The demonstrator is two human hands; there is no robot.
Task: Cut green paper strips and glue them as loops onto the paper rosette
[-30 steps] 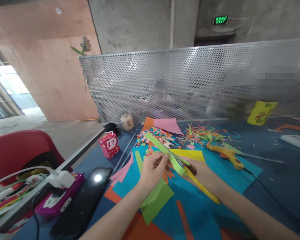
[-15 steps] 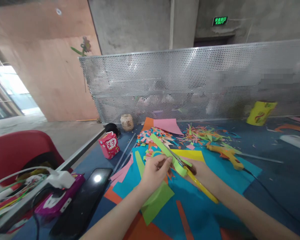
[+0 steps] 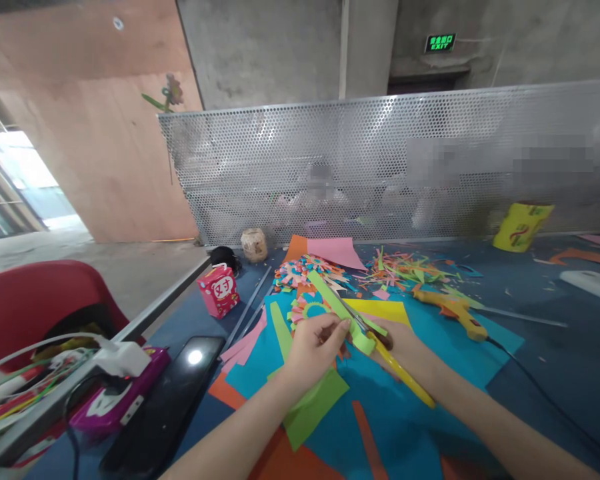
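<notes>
My left hand (image 3: 316, 350) pinches a light green paper strip (image 3: 325, 292) between thumb and fingers. In my right hand (image 3: 405, 350) is a pair of scissors with yellow handles (image 3: 403, 375); its blades lie along the strip, beside my left fingertips. A curled end of the green strip hangs by the scissors' pivot. Below my hands lie blue paper sheets (image 3: 395, 427), a green paper piece (image 3: 315, 407) and a narrow orange strip (image 3: 369, 437). Behind my left hand is a heap of small cut paper pieces (image 3: 307, 272).
A yellow glue gun (image 3: 453, 312) with a black cord lies to the right, near a pile of paper scraps (image 3: 405, 267). On the left are a black phone (image 3: 165, 407), a purple power strip (image 3: 123, 393) and a red box (image 3: 219, 291). A perforated metal screen (image 3: 360, 167) borders the back.
My left hand and the far end of the green strip have shifted slightly to the right, closer to the scissors. The right hand stays almost in place.
</notes>
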